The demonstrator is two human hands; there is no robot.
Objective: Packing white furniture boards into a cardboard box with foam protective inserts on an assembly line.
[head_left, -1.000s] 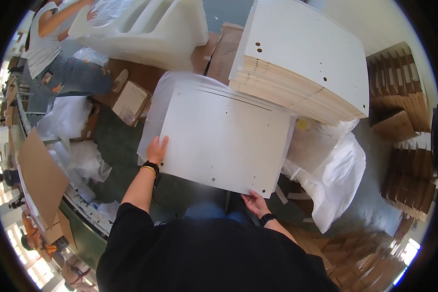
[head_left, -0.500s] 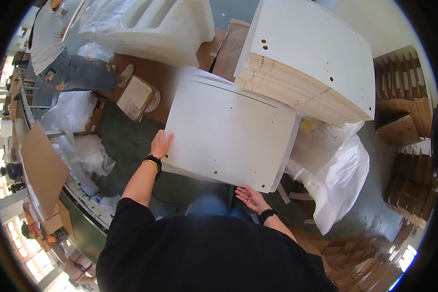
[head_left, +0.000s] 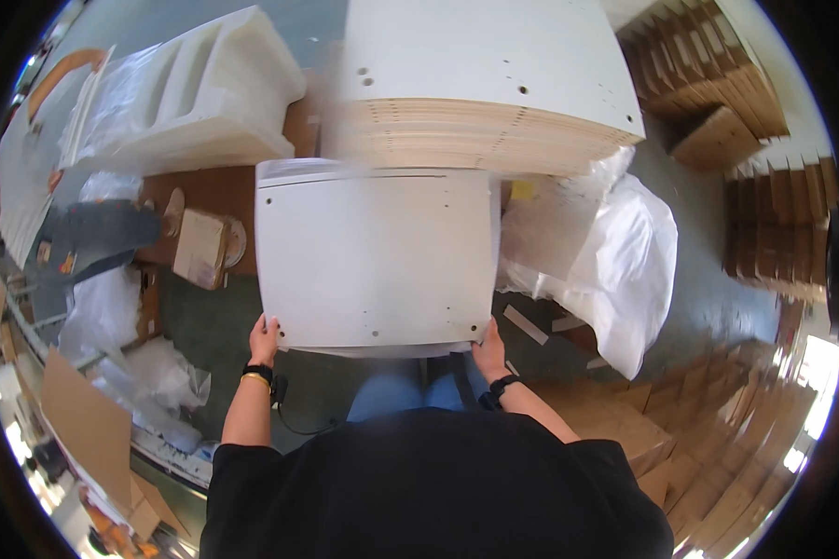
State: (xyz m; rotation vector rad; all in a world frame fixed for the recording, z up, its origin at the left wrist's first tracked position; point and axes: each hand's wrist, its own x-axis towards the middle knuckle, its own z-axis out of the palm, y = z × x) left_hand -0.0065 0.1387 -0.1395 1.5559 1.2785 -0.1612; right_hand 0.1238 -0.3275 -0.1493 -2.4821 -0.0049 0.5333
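A white rectangular panel [head_left: 373,256] with small drilled holes and a dark groove along its far edge lies in front of me. My left hand [head_left: 265,342] is closed on its near left corner, thumb at the edge. At the near right corner my right hand [head_left: 489,351] grips the same panel, its fingers mostly hidden beneath. More white sheets show under the panel's near and far edges; how many cannot be made out. Just beyond stands a tall stack of panels [head_left: 494,130] with pale, drilled edges and a white top.
White plastic wrapping [head_left: 629,270] hangs to the right. On the left are a small cardboard box [head_left: 200,247], a wrapped white stack [head_left: 205,93] and a person [head_left: 93,238] handling panels. Flat cardboard [head_left: 89,410] leans nearer left. Brown cartons [head_left: 699,466] stand at the lower right.
My right hand has gone from open below the edge to gripping the panel's near right corner. My left hand has moved to the near left corner. The view has turned, squaring the panel before me.
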